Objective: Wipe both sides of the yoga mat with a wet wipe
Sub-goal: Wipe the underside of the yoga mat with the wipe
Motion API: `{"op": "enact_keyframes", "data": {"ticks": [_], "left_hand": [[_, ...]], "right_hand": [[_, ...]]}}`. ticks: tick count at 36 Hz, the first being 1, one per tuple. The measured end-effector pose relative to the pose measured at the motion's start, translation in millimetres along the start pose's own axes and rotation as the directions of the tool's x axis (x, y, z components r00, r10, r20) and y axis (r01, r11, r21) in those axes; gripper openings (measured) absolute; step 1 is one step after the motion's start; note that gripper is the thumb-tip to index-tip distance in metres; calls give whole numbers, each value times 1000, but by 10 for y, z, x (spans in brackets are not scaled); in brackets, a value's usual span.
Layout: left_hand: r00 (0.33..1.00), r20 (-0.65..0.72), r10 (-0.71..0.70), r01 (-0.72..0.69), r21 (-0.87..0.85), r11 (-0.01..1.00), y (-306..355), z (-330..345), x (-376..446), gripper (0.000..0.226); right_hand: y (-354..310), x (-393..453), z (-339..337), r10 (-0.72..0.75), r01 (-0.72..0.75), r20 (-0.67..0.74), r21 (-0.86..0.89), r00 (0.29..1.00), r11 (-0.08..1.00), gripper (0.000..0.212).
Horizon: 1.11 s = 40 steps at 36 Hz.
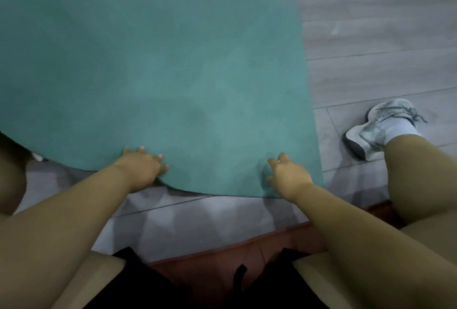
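**Both hands at the near edge of the mat**

Left to right. The left hand [142, 166] lies on the near edge of the mat [153, 66], knuckles up, fingers bent over the teal surface. Just beside that hand the edge rises in a small wave, clear of the floor [376, 44]. Whether the thumb is tucked beneath the edge cannot be told, so this grip may be a pinch on the mat or only a press. The right hand [288, 176] sits farther along the same edge, near the mat's right corner; its fingers are loosely spread, the grip wide, holding nothing, and it either touches the mat lightly or hovers just above it. Right of the mat, well apart from it, a foot in a grey shoe [380, 128] rests on the floor.

The mat is spread flat on the floor and runs away from the person, its long axis seemingly pointing forward and to the left, out of view. Both hands therefore meet the short end, and all the rest of the mat lies beyond them. No wet wipe shows in either hand or on the floor.

Judgement: the step in hand looks like taking up this end, perhaps to turn the mat over. The left hand is better set to start the lift, since the edge is already raised there; the right would first have to close on the corner.
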<state>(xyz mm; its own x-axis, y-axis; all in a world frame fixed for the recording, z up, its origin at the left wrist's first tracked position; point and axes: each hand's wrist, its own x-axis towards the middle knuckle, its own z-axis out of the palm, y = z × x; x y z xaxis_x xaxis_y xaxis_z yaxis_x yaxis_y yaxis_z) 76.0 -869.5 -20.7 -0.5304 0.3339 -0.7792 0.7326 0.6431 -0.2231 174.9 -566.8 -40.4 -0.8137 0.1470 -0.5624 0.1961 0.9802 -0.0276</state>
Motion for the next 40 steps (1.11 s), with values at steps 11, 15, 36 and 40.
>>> {"op": "enact_keyframes", "data": {"ticks": [11,15,36,40], "left_hand": [[998,34,47,-37,-257,966,134,90,125,42],[994,-105,-21,-10,-285,959,245,-45,374,44],[898,-344,-275,49,-543,839,-70,-964,1733,58],[878,-366,-309,70,-540,839,-161,-1073,1926,55]], "right_hand": [[-94,234,211,203,-160,-37,487,978,859,32],[44,364,171,213,-114,-114,560,970,821,23],[938,1912,-702,486,-192,-341,625,805,757,31],[1019,2237,-821,539,-213,-378,636,753,742,27]]}}
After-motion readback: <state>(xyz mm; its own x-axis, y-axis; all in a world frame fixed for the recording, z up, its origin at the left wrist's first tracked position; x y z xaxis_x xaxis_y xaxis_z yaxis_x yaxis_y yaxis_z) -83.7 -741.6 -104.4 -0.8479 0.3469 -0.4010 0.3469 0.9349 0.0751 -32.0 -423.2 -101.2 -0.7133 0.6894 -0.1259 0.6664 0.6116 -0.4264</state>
